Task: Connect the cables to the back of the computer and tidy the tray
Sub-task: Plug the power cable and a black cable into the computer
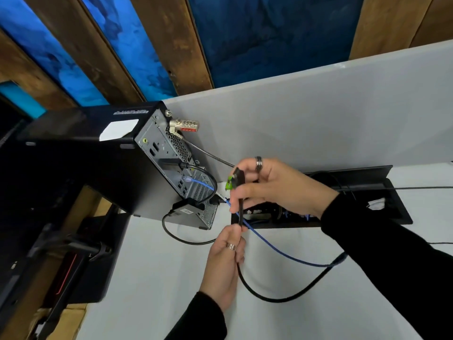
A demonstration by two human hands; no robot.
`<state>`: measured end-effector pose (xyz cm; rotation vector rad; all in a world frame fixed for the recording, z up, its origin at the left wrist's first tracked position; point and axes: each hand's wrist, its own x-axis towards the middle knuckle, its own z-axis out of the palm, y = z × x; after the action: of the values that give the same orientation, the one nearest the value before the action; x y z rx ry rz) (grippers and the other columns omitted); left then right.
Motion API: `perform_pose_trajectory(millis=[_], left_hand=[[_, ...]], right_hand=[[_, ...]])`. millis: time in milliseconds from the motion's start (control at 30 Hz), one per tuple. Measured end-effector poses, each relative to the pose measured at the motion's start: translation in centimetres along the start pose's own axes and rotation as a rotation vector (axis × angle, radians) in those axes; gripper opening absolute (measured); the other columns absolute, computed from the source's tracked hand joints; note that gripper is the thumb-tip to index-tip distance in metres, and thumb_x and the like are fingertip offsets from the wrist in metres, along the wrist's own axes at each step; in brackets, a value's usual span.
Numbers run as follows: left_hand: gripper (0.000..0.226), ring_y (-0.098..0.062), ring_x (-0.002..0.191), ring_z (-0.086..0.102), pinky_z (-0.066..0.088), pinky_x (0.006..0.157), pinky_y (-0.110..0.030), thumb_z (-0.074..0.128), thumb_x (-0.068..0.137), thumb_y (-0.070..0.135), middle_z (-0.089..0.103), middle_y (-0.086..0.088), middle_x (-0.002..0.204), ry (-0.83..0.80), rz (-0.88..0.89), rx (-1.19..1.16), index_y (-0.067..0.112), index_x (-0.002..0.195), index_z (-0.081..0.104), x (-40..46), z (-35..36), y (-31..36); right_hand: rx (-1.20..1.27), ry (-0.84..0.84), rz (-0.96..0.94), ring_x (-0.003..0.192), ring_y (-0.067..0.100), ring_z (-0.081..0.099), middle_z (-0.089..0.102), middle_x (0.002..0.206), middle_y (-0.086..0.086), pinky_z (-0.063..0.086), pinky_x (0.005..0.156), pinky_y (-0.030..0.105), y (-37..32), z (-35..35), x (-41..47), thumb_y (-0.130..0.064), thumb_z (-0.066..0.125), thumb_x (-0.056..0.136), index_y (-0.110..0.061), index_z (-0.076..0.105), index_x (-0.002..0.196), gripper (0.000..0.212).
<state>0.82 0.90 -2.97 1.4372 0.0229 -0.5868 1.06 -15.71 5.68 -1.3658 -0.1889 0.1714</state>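
In the head view, the right hand (274,185) pinched a black cable's plug (237,179), green-tagged, at three o'clock of the computer's rear panel (171,163); the left hand (225,256) pinched the same black cable (282,298) lower, at five o'clock. The crossing blue network cable (277,251) might snag and be tugged loose; the cable tray (402,217) lay beyond.

An office: a locked-down computer (103,165) on a white surface (157,278), a grey divider (306,106), a cable tray (394,204).
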Motion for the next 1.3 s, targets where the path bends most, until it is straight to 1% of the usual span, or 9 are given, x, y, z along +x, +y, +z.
perform_pose_trajectory(millis=[233,400,467,567,667,733,900,1067,1300], left_hand=[[0.024,-0.003,0.057,0.040,0.037,0.064,-0.023,0.041,0.098,0.030,0.048,0.018,0.059,0.006,0.162,0.322,0.015,0.087,0.056,1.4,0.9,-1.8],[0.021,-0.011,0.068,0.050,0.046,0.074,-0.033,0.042,0.096,0.030,0.053,0.013,0.065,-0.081,0.135,0.537,0.031,0.088,0.062,2.4,-1.1,-1.8],[0.015,-0.011,0.077,0.056,0.049,0.079,-0.026,0.049,0.095,0.026,0.059,0.013,0.075,-0.077,0.179,0.648,0.034,0.092,0.061,2.5,-1.8,-0.2],[0.019,-0.006,0.082,0.059,0.043,0.066,-0.011,0.054,0.094,0.015,0.064,0.011,0.085,-0.001,0.411,0.751,0.034,0.094,0.060,1.5,-2.3,3.7],[0.015,-0.009,0.087,0.059,0.044,0.065,-0.013,0.054,0.090,0.027,0.063,0.011,0.092,0.067,0.724,0.797,0.037,0.100,0.058,0.1,-2.2,8.1],[0.019,-0.009,0.086,0.058,0.045,0.067,-0.016,0.052,0.089,0.021,0.060,0.009,0.095,0.088,0.941,0.780,0.034,0.102,0.058,-0.8,-2.2,10.9],[0.020,-0.001,0.091,0.050,0.039,0.074,-0.016,0.053,0.090,0.000,0.054,0.010,0.099,0.162,1.291,0.923,0.017,0.100,0.057,-0.6,-2.9,17.3],[0.016,0.000,0.092,0.048,0.038,0.082,-0.015,0.052,0.092,0.009,0.057,0.008,0.095,0.228,1.216,1.149,0.019,0.101,0.061,3.6,-4.4,22.1],[0.024,-0.004,0.102,0.057,0.042,0.097,-0.027,0.047,0.095,0.027,0.065,0.013,0.101,0.086,0.787,1.169,0.024,0.106,0.067,7.1,-5.1,24.2]], right_hand=[[-0.181,0.135,-0.130,0.054,0.012,0.048,0.052,0.063,0.002,0.054,0.073,0.044,-1.7,-2.3,1.4,-0.017,0.052,0.091,-0.019,0.056,0.089,0.005],[-0.461,0.150,-0.137,0.063,0.010,0.048,0.050,0.070,0.000,0.047,0.068,0.030,-1.5,-2.6,1.2,-0.017,0.042,0.096,-0.016,0.053,0.104,0.013],[-0.540,0.172,-0.122,0.067,0.009,0.049,0.050,0.070,-0.003,0.048,0.068,0.032,-1.0,-2.4,1.2,-0.024,0.042,0.093,-0.021,0.053,0.105,0.016],[-0.644,0.203,-0.120,0.064,0.010,0.048,0.049,0.068,-0.004,0.046,0.066,0.035,-0.7,-2.1,1.4,-0.027,0.043,0.094,-0.024,0.053,0.101,0.013],[-0.711,0.193,-0.142,0.059,-0.001,0.048,0.051,0.061,-0.014,0.038,0.059,0.013,-0.6,-1.2,1.6,-0.022,0.046,0.096,-0.028,0.052,0.097,0.009],[-0.723,0.174,-0.134,0.059,-0.002,0.049,0.054,0.061,-0.022,0.037,0.058,0.009,-0.6,-0.5,1.9,-0.023,0.048,0.095,-0.031,0.052,0.094,0.009],[-0.701,0.184,-0.143,0.057,0.005,0.047,0.055,0.064,-0.006,0.042,0.059,0.024,-0.5,0.5,2.6,-0.029,0.052,0.091,-0.028,0.054,0.087,0.005],[-0.714,0.256,-0.194,0.049,0.007,0.041,0.057,0.061,0.006,0.033,0.050,0.018,-0.9,1.3,3.4,-0.031,0.055,0.089,-0.025,0.054,0.082,0.009],[-0.626,0.300,-0.289,0.058,0.001,0.052,0.058,0.060,-0.014,0.037,0.054,0.011,-0.9,2.7,4.9,-0.029,0.055,0.089,-0.029,0.058,0.089,0.003]])
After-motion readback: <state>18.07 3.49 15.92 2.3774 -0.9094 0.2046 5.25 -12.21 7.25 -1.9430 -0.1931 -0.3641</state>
